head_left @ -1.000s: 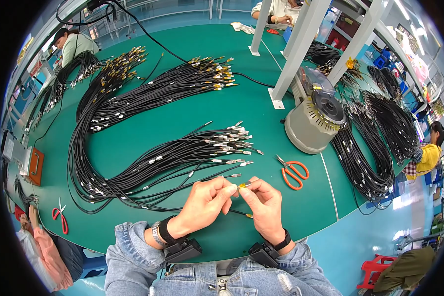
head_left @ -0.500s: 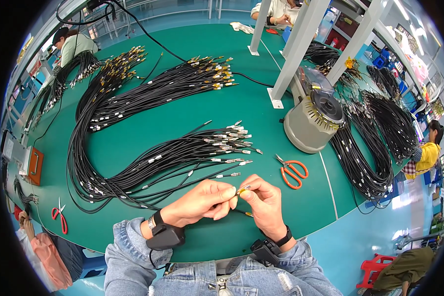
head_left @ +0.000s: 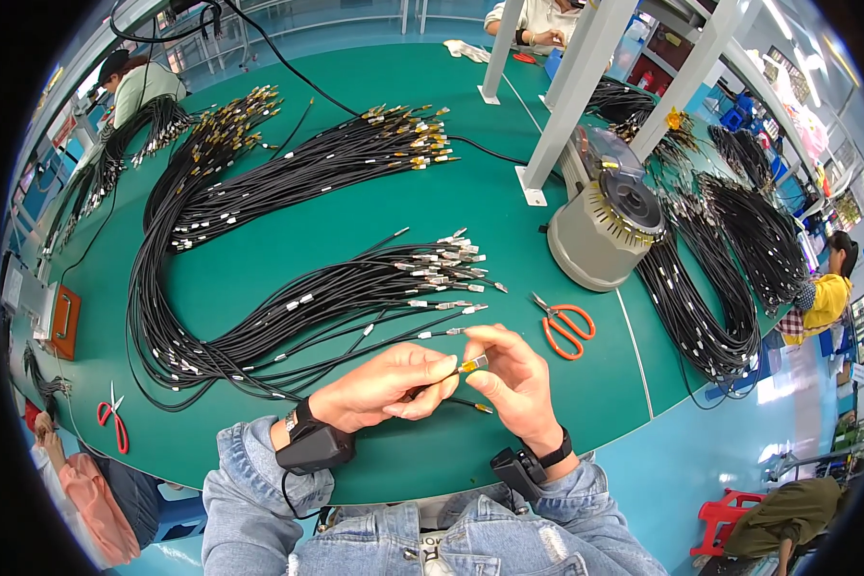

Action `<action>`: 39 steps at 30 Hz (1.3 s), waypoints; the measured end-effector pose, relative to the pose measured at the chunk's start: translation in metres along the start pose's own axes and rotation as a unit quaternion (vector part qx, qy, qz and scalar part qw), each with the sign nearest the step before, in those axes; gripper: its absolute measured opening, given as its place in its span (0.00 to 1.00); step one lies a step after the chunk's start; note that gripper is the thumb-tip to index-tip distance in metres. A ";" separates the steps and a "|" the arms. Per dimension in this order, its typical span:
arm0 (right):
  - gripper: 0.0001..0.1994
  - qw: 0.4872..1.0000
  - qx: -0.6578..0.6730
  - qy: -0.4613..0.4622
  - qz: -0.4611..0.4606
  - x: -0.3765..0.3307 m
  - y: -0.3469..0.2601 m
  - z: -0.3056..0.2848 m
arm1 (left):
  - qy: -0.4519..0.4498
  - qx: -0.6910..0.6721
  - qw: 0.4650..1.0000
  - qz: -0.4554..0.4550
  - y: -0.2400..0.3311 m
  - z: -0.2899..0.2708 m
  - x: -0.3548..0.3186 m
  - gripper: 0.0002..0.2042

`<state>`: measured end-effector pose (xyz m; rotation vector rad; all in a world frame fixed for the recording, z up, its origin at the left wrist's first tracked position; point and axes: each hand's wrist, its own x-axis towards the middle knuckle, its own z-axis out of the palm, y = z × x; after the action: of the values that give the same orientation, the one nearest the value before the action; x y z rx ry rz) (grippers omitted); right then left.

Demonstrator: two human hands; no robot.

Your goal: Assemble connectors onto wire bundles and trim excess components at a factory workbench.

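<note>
My left hand [head_left: 390, 386] pinches a black cable close to its end, between thumb and forefinger. The cable end [head_left: 472, 365], with a yellow and whitish tip, sticks out to the right of those fingers. Around that tip, my right hand [head_left: 516, 386] holds its thumb and fingers apart, with nothing gripped. Below my left fingers another cable end [head_left: 482, 407] with a yellow tip pokes out; where its cable runs is hidden by the hand. Just beyond both hands lies a bundle of black cables [head_left: 355, 288] with white-labelled ends, curving round to the left.
Orange-handled snips [head_left: 566, 331] lie right of my hands, red-handled scissors [head_left: 113, 419] at the left. A grey round tape dispenser [head_left: 600, 240] stands beside metal posts [head_left: 571, 106]. More cable bundles [head_left: 720, 317] cover the right side. Other people sit around the green table [head_left: 490, 230].
My right thumb and fingers have come apart from the cable end and released it. The left hand still pinches the cable, and the tip is now more exposed.
</note>
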<state>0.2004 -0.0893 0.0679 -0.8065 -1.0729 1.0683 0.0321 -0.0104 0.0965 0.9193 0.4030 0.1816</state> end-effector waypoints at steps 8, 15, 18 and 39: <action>0.11 0.983 -0.178 -0.037 0.019 0.006 -0.017 -0.039 | 0.026 0.257 0.962 0.083 -0.016 0.002 0.013 0.14; 0.08 0.953 -0.272 0.105 0.076 0.006 -0.036 -0.093 | 0.032 0.638 0.732 0.236 -0.048 0.002 0.023 0.09; 0.07 0.913 -0.379 0.148 0.008 0.017 -0.046 -0.124 | 0.107 0.640 0.724 0.235 -0.036 0.000 0.021 0.09; 0.09 0.849 -0.431 0.230 0.201 0.105 -0.138 -0.239 | 0.285 0.695 0.608 0.256 -0.034 -0.036 0.030 0.09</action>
<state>0.4781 -0.0362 0.1514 -1.9755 -0.9614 0.6175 0.0439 0.0061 0.0421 2.5854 0.9023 0.7706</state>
